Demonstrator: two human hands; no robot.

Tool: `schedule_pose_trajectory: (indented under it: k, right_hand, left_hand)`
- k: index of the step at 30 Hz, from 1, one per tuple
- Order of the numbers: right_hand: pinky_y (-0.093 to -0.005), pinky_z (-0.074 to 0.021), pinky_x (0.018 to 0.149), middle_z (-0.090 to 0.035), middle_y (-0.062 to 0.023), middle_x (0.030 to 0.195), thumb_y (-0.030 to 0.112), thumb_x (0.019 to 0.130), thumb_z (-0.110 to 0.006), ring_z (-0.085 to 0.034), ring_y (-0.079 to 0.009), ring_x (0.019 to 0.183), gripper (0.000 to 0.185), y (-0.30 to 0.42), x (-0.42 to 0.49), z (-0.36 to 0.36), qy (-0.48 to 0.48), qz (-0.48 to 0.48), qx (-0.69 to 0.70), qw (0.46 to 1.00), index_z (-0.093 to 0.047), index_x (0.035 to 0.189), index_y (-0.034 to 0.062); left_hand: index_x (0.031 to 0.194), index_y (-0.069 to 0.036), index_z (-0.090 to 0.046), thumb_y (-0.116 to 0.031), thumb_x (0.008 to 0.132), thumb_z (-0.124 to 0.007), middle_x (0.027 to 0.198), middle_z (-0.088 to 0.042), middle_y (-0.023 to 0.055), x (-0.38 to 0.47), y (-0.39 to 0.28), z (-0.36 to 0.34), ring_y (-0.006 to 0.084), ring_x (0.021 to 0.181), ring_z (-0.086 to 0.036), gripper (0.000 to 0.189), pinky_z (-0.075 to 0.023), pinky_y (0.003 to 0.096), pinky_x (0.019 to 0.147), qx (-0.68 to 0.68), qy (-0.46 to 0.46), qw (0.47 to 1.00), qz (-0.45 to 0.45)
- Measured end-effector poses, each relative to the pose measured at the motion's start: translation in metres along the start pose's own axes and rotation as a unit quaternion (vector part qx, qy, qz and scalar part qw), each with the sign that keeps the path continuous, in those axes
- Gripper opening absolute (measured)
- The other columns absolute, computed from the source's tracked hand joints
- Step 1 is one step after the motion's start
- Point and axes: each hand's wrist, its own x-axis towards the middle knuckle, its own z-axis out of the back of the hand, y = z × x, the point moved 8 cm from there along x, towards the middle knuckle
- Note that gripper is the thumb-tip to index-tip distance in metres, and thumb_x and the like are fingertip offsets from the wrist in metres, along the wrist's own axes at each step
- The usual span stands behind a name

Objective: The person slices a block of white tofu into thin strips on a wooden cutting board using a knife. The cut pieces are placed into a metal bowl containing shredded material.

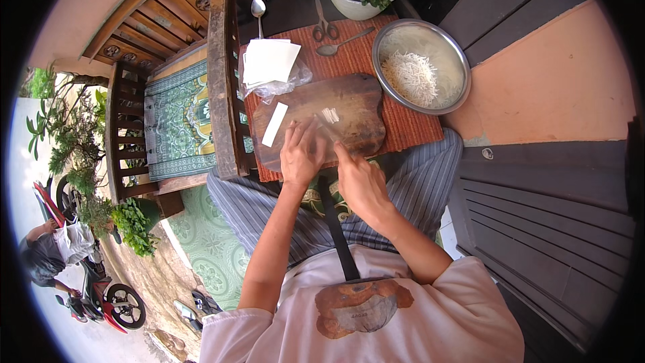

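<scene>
A dark wooden cutting board [352, 96] lies before me on a red-orange woven mat [413, 128]. My left hand [302, 148] rests at its near edge, fingers bent downward; what lies beneath them is hidden. My right hand [360, 176] holds a knife [327, 128], its blade blurred and angled towards my left fingertips. Just beyond the blade is a small heap of thin pale strips [330, 115]. A white rectangular strip [274, 124] lies left of my left hand. A steel bowl [466, 78] at the right holds many thin white strips [412, 78].
White sheets [269, 60] lie on clear plastic [282, 88]. Scissors [325, 27] and two spoons, one on the mat [330, 50] and one farther left [258, 7], lie beyond the board. A potted plant [358, 7] stands behind. A wooden bench [224, 85] borders the left; a person sits on a motorcycle farther away.
</scene>
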Motion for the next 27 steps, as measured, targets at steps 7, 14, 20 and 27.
schedule_pose_trajectory:
  k: [7,14,20,27]
  right_hand:
    - [-0.0512,-0.0615,0.072,-0.073,-0.0298,0.087,0.005,0.095,-0.06,-0.076,-0.0454,0.083,0.036,0.028,0.02,0.028,0.049,0.025,-0.019,0.998,-0.058,0.129,-0.0097]
    - [-0.0568,-0.0591,0.08,-0.072,-0.0338,0.088,-0.002,0.086,-0.062,-0.073,-0.0512,0.089,0.043,0.034,0.032,0.037,0.085,-0.007,0.008,0.996,-0.058,0.128,-0.0091]
    - [-0.0563,-0.0592,0.08,-0.071,-0.0348,0.089,-0.002,0.086,-0.063,-0.073,-0.0511,0.09,0.049,0.034,0.028,0.035,0.1,-0.012,0.007,0.995,-0.055,0.133,-0.0103]
    - [-0.0539,-0.0603,0.078,-0.072,-0.0339,0.086,0.0,0.089,-0.062,-0.074,-0.0494,0.086,0.046,0.034,0.015,0.036,0.085,0.002,0.0,0.996,-0.054,0.132,-0.0101]
  left_hand:
    - [0.127,-0.007,-0.073,-0.012,0.087,-0.074,0.134,-0.07,0.0081,-0.001,0.002,-0.001,0.0435,0.124,-0.063,0.041,-0.0545,0.0468,0.107,0.008,0.002,1.0,0.004]
    - [0.124,-0.007,-0.073,-0.012,0.087,-0.074,0.136,-0.07,0.0074,-0.002,0.004,-0.003,0.0434,0.126,-0.062,0.037,-0.0555,0.0472,0.106,0.007,0.006,1.0,0.019]
    - [0.124,-0.007,-0.073,-0.011,0.087,-0.073,0.135,-0.07,0.0074,-0.001,0.002,-0.002,0.0433,0.125,-0.063,0.037,-0.0554,0.0473,0.106,0.0,0.004,1.0,0.015]
    - [0.127,-0.008,-0.073,-0.012,0.088,-0.073,0.136,-0.069,0.0081,-0.002,0.001,-0.001,0.0439,0.127,-0.062,0.039,-0.0549,0.0474,0.106,0.005,0.007,1.0,0.024]
